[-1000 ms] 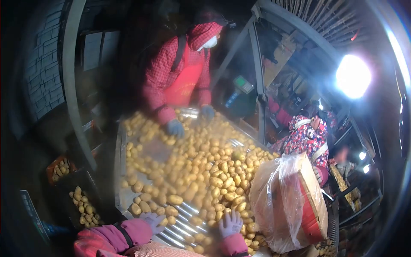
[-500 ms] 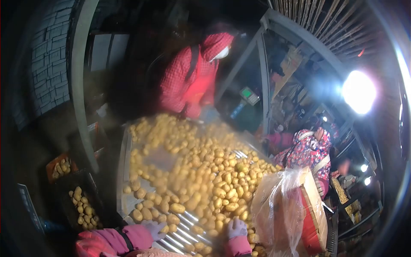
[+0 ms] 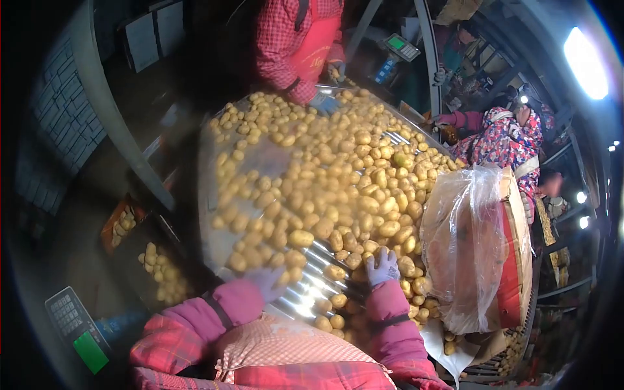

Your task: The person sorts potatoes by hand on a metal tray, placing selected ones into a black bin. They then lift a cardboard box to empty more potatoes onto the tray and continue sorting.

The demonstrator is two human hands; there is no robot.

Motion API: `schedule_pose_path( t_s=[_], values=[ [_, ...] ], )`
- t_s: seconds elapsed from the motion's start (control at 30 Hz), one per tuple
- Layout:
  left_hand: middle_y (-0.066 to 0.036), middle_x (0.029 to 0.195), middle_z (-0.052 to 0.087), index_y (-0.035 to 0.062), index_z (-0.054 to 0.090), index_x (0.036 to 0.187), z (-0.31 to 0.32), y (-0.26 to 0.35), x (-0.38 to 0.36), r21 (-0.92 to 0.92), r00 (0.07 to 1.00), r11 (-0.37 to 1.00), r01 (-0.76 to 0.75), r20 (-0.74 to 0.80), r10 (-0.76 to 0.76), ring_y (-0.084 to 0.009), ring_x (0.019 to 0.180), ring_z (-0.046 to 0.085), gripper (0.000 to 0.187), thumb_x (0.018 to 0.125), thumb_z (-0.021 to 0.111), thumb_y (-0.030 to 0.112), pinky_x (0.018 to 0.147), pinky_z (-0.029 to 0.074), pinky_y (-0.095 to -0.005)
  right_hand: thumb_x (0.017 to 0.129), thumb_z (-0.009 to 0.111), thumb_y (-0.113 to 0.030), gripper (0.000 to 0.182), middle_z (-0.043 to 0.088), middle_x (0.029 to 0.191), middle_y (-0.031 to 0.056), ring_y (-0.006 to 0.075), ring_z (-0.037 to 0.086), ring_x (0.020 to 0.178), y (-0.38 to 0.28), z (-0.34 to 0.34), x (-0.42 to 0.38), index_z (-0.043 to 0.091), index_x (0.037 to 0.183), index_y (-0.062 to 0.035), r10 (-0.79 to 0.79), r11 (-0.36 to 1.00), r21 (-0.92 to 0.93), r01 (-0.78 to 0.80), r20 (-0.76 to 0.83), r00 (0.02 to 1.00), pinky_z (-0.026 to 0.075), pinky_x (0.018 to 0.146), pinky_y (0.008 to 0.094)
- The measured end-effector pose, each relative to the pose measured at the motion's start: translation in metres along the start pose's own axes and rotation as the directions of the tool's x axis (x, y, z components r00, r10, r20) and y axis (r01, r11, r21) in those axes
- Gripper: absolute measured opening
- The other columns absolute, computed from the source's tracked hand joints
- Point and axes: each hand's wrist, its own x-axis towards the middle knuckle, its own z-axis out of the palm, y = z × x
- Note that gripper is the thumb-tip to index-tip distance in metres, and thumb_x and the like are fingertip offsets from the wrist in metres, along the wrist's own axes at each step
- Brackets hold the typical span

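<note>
My left hand [image 3: 264, 283], in a pale lavender glove, rests palm down against potatoes at the near left of the sorting table. Its fingers look stretched out, though haze blurs them. In a matching glove, my right hand [image 3: 384, 266] lies with fingers apart on the near edge of the potato pile [image 3: 390, 211]. Neither hand is closed round a potato. Between my hands shows a strip of shiny metal rollers [image 3: 311, 272] with a few loose potatoes [image 3: 337, 300] near my apron.
A cardboard box [image 3: 513, 260] with a clear plastic liner [image 3: 458, 247] stands right of my right hand. Across the table, a co-worker's gloved hand [image 3: 324, 103] touches potatoes. Another person [image 3: 500, 140] sits at the right. A digital scale [image 3: 77, 331] and a potato crate [image 3: 162, 270] are lower left.
The view has tilted down, so the table and both hands appear higher. My apron and the lower-left scale have come into sight. Both my hands remain among the potatoes.
</note>
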Motion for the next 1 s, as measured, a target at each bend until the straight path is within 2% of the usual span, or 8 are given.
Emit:
schedule_pose_path(
  t_s=[0.07, 0.33, 0.47, 0.53, 0.7, 0.73, 0.8, 1.0],
  values=[
    [-0.016, 0.098, 0.061, 0.0107, 0.043, 0.124, 0.0, -0.002, 0.0, -0.006, 0.999, 1.0, 0.006, 0.041, -0.005, -0.0335, 0.09, 0.058, 0.055, 0.082, 0.05, 0.044, 0.079, 0.043, -0.0447, 0.08, 0.054, -0.038, 0.046, 0.05, 0.108, 0.0222, 0.04, 0.053, 0.097, -0.014, -0.025, 0.014, 0.051, 0.116, -0.0105, 0.174, 0.976, 0.081, -0.201, 0.255, 0.951, 0.045, 0.083, 0.0444],
    [-0.016, 0.095, 0.062, 0.0093, 0.044, 0.121, -0.005, -0.002, -0.004, -0.137, 0.999, 0.991, -0.008, 0.037, 0.014, -0.0333, 0.089, 0.059, 0.052, 0.082, 0.05, 0.044, 0.078, 0.043, -0.0452, 0.082, 0.053, -0.034, 0.043, 0.05, 0.119, 0.0204, 0.0397, 0.054, 0.097, 0.0, 0.008, 0.005, 0.053, 0.117, -0.0097, 0.079, 0.992, 0.104, -0.077, -0.018, 0.997, 0.045, 0.083, 0.045],
    [-0.019, 0.103, 0.059, 0.0101, 0.043, 0.126, 0.047, -0.048, 0.002, 0.492, 0.839, 0.744, -0.452, -0.049, 0.542, -0.0347, 0.096, 0.056, 0.058, 0.084, 0.044, 0.05, 0.083, 0.042, -0.0436, 0.084, 0.052, -0.036, 0.045, 0.043, 0.131, 0.0204, 0.0383, 0.05, 0.111, 0.027, 0.017, 0.006, 0.052, 0.123, -0.0126, -0.046, 0.982, 0.187, 0.03, 0.082, 0.996, 0.041, 0.094, 0.0412],
    [-0.021, 0.105, 0.057, 0.0134, 0.046, 0.125, 0.006, -0.006, -0.006, -0.03, 0.994, 0.994, -0.107, -0.026, 0.106, -0.0347, 0.082, 0.057, 0.044, 0.084, 0.049, 0.029, 0.071, 0.044, -0.0447, 0.081, 0.056, -0.037, 0.047, 0.047, 0.126, 0.0204, 0.0374, 0.05, 0.11, 0.016, 0.0, 0.008, 0.053, 0.121, -0.0131, 0.041, 0.967, 0.241, -0.08, 0.162, 0.986, 0.042, 0.094, 0.0402],
    [-0.016, 0.1, 0.06, 0.0153, 0.045, 0.125, 0.016, -0.019, -0.002, 0.176, 0.957, 0.942, -0.286, 0.003, 0.29, -0.0331, 0.082, 0.059, 0.045, 0.086, 0.045, 0.038, 0.078, 0.043, -0.044, 0.078, 0.062, -0.034, 0.05, 0.049, 0.118, 0.0257, 0.0386, 0.049, 0.109, 0.031, 0.025, 0.019, 0.053, 0.119, -0.0084, 0.012, 0.918, 0.384, -0.1, 0.224, 0.974, 0.041, 0.094, 0.0425],
    [-0.014, 0.123, 0.046, 0.0196, 0.049, 0.12, 0.019, -0.011, 0.007, -0.082, 0.991, 0.997, 0.011, 0.131, 0.0, -0.0318, 0.086, 0.057, 0.038, 0.083, 0.047, 0.025, 0.078, 0.043, -0.0451, 0.078, 0.062, -0.034, 0.05, 0.049, 0.117, 0.0258, 0.0384, 0.049, 0.108, 0.028, 0.029, 0.018, 0.053, 0.119, -0.0083, 0.01, 0.92, 0.388, -0.059, 0.128, 0.992, 0.041, 0.094, 0.0425],
    [-0.019, 0.104, 0.059, 0.0121, 0.036, 0.133, 0.018, -0.017, -0.005, 0.045, 0.981, 0.98, -0.193, 0.013, 0.193, -0.0342, 0.097, 0.056, 0.065, 0.085, 0.038, 0.055, 0.084, 0.041, -0.0456, 0.08, 0.059, -0.036, 0.048, 0.048, 0.117, 0.0239, 0.0368, 0.049, 0.108, 0.017, 0.036, 0.009, 0.052, 0.119, -0.0091, 0.072, 0.914, 0.4, -0.071, 0.012, 0.997, 0.041, 0.093, 0.0415],
    [-0.018, 0.098, 0.06, 0.0127, 0.04, 0.128, 0.01, -0.007, -0.002, -0.027, 0.997, 1.0, -0.015, 0.075, 0.017, -0.0355, 0.094, 0.056, 0.057, 0.084, 0.042, 0.049, 0.082, 0.041, -0.0463, 0.085, 0.05, -0.039, 0.045, 0.047, 0.119, 0.0202, 0.0358, 0.049, 0.109, -0.007, 0.029, 0.017, 0.051, 0.12, -0.0115, 0.273, 0.911, 0.306, -0.277, 0.055, 0.96, 0.042, 0.092, 0.0397]
  ],
)
